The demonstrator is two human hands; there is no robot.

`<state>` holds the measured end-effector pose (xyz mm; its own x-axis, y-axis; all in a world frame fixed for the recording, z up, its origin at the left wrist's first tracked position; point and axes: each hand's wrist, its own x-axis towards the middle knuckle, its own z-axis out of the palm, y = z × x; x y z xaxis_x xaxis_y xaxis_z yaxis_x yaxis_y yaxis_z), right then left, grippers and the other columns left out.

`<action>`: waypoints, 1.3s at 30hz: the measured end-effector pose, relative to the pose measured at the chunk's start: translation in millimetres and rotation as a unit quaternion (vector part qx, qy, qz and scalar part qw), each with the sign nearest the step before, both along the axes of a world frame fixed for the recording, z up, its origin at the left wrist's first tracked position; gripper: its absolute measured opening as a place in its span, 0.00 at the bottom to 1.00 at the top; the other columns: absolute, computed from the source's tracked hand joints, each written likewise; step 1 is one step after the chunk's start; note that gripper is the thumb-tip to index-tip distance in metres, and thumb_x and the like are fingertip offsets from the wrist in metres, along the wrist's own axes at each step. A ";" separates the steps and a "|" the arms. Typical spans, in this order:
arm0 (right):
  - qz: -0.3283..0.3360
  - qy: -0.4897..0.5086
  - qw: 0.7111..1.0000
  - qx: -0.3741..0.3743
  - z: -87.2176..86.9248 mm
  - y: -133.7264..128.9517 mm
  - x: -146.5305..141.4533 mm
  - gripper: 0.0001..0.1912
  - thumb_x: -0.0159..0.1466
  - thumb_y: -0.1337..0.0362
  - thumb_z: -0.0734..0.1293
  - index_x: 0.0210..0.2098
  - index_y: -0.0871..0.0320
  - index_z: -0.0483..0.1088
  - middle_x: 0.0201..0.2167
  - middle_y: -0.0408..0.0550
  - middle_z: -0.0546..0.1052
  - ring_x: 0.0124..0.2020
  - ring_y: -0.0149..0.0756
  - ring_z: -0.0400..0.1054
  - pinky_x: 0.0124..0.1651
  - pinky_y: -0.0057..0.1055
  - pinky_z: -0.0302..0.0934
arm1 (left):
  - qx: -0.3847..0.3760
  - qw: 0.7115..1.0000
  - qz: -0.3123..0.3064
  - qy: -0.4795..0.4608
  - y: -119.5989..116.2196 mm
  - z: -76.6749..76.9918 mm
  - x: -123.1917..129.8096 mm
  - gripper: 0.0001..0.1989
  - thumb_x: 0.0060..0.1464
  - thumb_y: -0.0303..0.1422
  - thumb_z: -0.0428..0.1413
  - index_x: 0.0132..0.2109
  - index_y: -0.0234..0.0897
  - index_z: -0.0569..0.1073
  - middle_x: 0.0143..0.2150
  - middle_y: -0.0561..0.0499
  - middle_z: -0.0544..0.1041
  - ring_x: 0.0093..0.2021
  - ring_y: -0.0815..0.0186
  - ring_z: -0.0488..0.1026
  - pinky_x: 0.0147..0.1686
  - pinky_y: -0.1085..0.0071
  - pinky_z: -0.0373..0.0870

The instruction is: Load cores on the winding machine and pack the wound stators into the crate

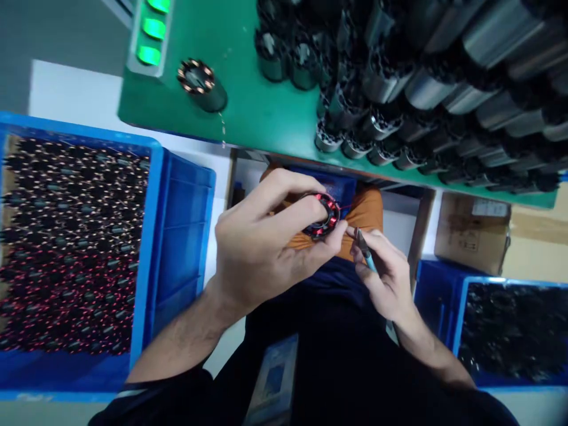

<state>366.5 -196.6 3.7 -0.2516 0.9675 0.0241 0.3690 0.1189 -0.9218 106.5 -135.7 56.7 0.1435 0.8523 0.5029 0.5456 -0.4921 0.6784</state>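
My left hand [270, 242] is closed around a motor stator [332, 214], a dark ring wound with red wire, held above my lap. Its fingers reach over the top and into the central hole. Close to its right side, my right hand [386, 272] grips a small cutter [365, 251] with dark jaws and a light-blue handle. The cutter's jaws point up and toward the stator, apart from it. A thin red wire runs off the stator's right edge.
A green bench [257, 121] ahead bears many dark metal cylinders [381, 77] and one copper-wound stator [202, 86]. A blue crate [153, 248] of wound stators stands left. Right are another blue crate [459, 313] with dark parts and a cardboard box [470, 234].
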 end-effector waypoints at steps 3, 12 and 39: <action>0.019 0.029 0.999 0.004 15.3 5.9 -2.4 0.36 0.74 0.73 0.69 0.78 0.44 0.80 0.55 0.48 0.87 0.51 0.42 0.79 0.58 0.43 0.79 | -0.018 1.000 -0.006 0.012 -7.5 -9.3 5.4 0.12 0.72 0.40 0.77 0.44 0.46 0.82 0.52 0.51 0.89 0.44 0.62 0.86 0.40 0.63 0.84; 0.042 0.027 0.999 -0.020 11.3 5.5 0.0 0.39 0.75 0.70 0.69 0.83 0.40 0.76 0.61 0.48 0.87 0.57 0.48 0.79 0.66 0.51 0.78 | 0.002 0.998 -0.016 0.059 -13.3 -15.7 1.1 0.12 0.72 0.42 0.77 0.47 0.49 0.82 0.51 0.51 0.90 0.44 0.60 0.88 0.37 0.61 0.81; -0.042 -0.055 0.998 0.005 7.0 19.9 -10.1 0.25 0.75 0.64 0.70 0.68 0.47 0.88 0.47 0.48 0.90 0.33 0.38 0.75 0.38 0.37 0.74 | -0.142 0.984 -0.041 -0.099 -15.6 -29.7 -1.5 0.10 0.73 0.44 0.73 0.47 0.47 0.84 0.52 0.47 0.88 0.49 0.57 0.87 0.43 0.61 0.87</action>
<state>356.4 -176.7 10.7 -0.1720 0.9850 0.0101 0.4772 0.0923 -0.8739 105.0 -151.3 27.0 0.1414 0.9520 0.2714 0.3559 -0.3047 0.8835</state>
